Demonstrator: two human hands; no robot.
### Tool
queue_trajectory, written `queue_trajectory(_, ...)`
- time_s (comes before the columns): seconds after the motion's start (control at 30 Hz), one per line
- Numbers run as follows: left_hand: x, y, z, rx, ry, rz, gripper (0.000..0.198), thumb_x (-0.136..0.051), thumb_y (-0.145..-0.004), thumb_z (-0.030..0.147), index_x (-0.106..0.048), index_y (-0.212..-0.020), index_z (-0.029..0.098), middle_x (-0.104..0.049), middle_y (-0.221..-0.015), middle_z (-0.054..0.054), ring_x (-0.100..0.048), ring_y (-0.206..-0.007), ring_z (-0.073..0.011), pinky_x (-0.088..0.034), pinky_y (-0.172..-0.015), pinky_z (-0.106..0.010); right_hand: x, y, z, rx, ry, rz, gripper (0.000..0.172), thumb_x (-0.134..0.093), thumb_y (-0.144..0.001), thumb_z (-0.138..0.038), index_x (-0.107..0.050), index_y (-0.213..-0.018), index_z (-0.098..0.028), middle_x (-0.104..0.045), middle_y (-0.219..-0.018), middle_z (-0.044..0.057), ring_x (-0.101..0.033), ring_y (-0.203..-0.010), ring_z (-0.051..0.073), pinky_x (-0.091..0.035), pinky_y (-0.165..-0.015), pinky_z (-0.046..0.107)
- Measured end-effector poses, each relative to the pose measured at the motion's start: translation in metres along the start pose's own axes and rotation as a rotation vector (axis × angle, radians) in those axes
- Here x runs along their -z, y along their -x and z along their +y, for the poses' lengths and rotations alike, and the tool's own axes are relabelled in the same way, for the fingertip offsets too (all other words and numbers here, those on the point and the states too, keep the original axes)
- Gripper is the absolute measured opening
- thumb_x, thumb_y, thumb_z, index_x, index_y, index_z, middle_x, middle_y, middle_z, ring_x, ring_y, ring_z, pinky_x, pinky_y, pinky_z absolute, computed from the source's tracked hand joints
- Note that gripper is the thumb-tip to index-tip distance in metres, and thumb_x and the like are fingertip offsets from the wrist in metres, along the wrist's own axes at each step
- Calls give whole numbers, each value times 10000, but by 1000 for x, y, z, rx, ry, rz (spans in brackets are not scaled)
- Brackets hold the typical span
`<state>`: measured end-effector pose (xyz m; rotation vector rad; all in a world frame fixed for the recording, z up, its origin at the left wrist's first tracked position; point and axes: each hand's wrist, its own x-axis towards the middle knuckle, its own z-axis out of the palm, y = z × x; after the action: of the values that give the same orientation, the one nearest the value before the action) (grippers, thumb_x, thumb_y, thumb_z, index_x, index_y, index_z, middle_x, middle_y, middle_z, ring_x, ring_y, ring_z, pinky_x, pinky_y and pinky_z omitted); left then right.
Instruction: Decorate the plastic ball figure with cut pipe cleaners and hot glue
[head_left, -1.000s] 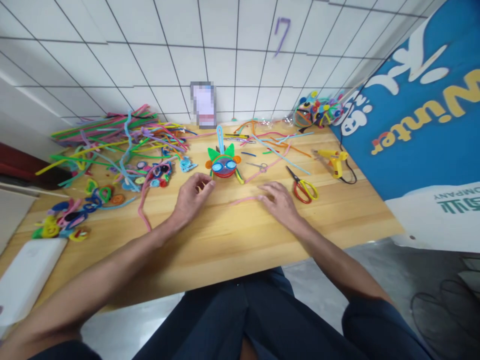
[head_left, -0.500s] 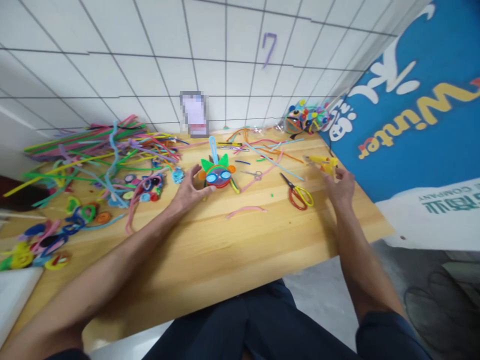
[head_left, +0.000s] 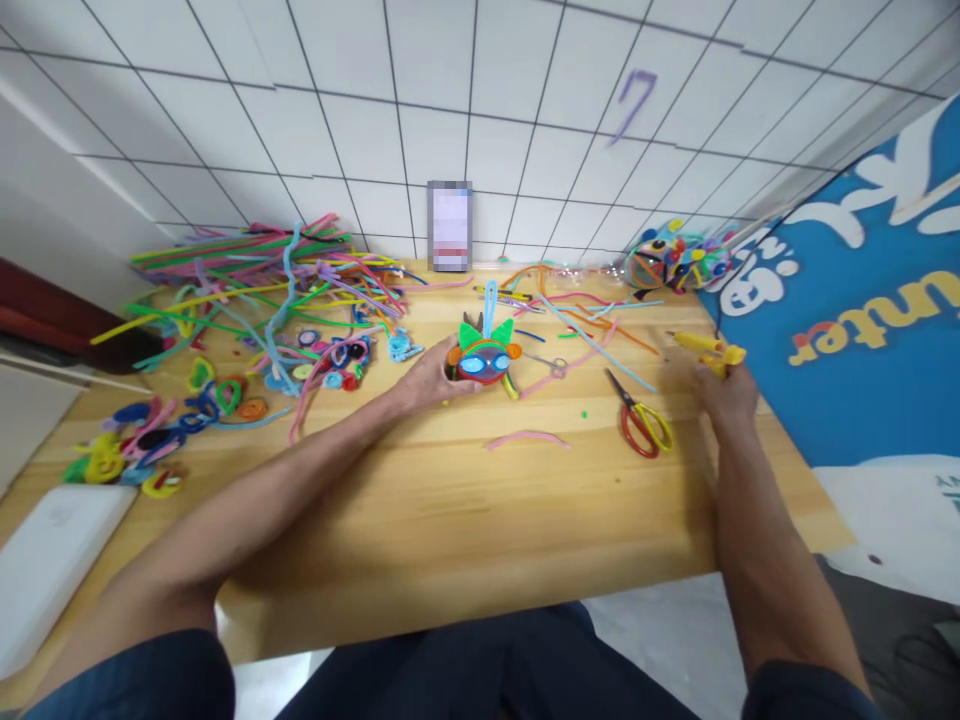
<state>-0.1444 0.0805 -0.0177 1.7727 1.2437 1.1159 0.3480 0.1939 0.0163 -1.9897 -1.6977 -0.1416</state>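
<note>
My left hand (head_left: 429, 385) is closed around the side of a small craft figure (head_left: 484, 362), thumb at the front and fingers mostly hidden behind it. The figure has green pointed ears, orange side discs, blue goggle-like eyes, a red lower edge and a light blue loop on top. At the right of the table, my right hand (head_left: 731, 395) is wrapped round a yellow hot glue gun (head_left: 703, 345), its nozzle pointing left. Red-and-yellow scissors (head_left: 639, 420) lie slightly open between the hands. A pink pipe cleaner piece (head_left: 527, 437) rests in front of the figure.
Piled pipe cleaners (head_left: 247, 260) and small coiled craft pieces (head_left: 150, 430) cover the table's left side. A phone (head_left: 450, 226) leans on the tiled wall. Small scissors (head_left: 555, 367) and loose strips lie behind. A clear container of colourful bits (head_left: 675, 262) stands back right; a white box (head_left: 64, 560) sits front left.
The view has swung left, shifting everything rightward in the picture. My left hand has closed further round the craft figure. My right hand now has a firmer grip on the glue gun.
</note>
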Motion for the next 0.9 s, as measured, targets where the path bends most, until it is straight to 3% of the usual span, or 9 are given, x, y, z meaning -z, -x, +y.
queue_trajectory(0.1, -8, 0, -4, -33, -105, 84, 583, -899, -747, 507, -556, -1148, 261, -727, -1108, -81, -727, -1015, -304, -621, -919, -511, 17, 7, -30, -119, -221, -32, 101, -641, -838, -298, -563, -836, -233, -608, -739, 24, -565, -647, 161, -442, -644, 319)
queue_trajectory(0.17, -16, 0, -6, -47, -138, 129, 601, -905, -741, 488, -526, -1146, 254, -716, -1074, -77, -728, -951, -280, -635, -849, -474, 31, 16, -58, -154, -374, -93, 107, -662, -829, -305, -603, -797, -223, -637, -734, 25, -590, -635, 151, -456, -639, 306)
queue_trajectory(0.33, -32, 1, -4, -132, -155, 220, 696, -860, -792, 422, -468, -1331, 218, -719, -1177, -120, -740, -1036, -287, -638, -872, -458, 46, 60, -136, 34, -342, -123, 319, -815, -726, -500, -650, -758, -228, -669, -685, 14, -614, -615, 195, -456, -561, 311)
queue_trajectory(0.47, -32, 1, 1, -179, -206, 222, 576, -818, -855, 424, -550, -1322, 218, -706, -1261, -154, -700, -1175, -322, -609, -984, -515, 37, 93, -180, 246, -296, -158, 421, -766, -779, -626, -666, -740, -219, -663, -645, 24, -639, -593, 219, -480, -561, 330)
queue_trajectory(0.63, -30, 1, 1, -216, -243, 196, 577, -799, -888, 435, -562, -1366, 216, -677, -1366, -157, -650, -1299, -317, -583, -1063, -497, 24, 108, -202, 447, -223, -57, 347, -707, -814, -566, -689, -819, -220, -645, -618, 7, -574, -510, 186, -470, -541, 316)
queue_trajectory(0.9, -31, 3, 2, -214, -266, 189, 636, -787, -906, 447, -519, -1438, 226, -664, -1404, -148, -637, -1345, -315, -565, -1092, -493, 20, 117, -206, 545, -210, -29, 245, -633, -810, -419, -693, -905, -201, -687, -680, 13, -566, -484, 173, -500, -569, 322)
